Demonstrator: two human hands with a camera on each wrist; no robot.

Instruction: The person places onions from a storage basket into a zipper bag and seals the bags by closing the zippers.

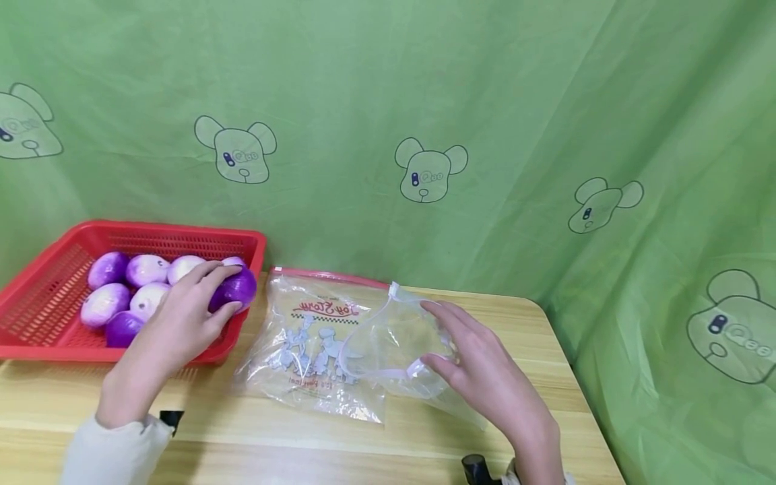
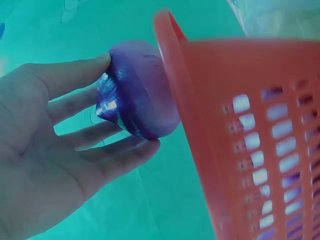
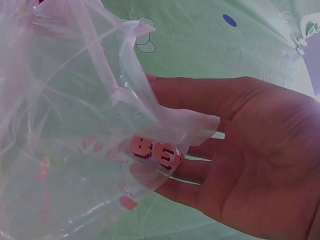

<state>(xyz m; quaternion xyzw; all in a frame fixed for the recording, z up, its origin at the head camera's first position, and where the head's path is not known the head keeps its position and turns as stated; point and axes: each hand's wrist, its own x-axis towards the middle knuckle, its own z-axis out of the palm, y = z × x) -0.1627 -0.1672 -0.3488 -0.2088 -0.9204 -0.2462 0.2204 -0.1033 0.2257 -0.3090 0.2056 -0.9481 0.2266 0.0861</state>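
Note:
My left hand [image 1: 190,306] grips a purple onion [image 1: 238,288] with thumb and fingertips, over the right rim of the red basket [image 1: 242,343]. In the left wrist view the onion [image 2: 140,92] looks shiny, with its dry tip toward the palm, close to the basket's rim [image 2: 187,110]. My right hand [image 1: 485,364] holds a clear zip bag [image 1: 388,337] by its pale-edged mouth, which gapes toward the left. In the right wrist view the bag's film [image 3: 100,145], with red print, passes between thumb and fingers; some fingers show through it.
Several purple and white onions [image 1: 104,305] lie in the basket. A clear printed bag [image 1: 321,337] with a red zip strip lies flat on the wooden table [image 1: 254,444], partly under the held bag. Green curtain [image 1: 339,135] hangs behind and at the right.

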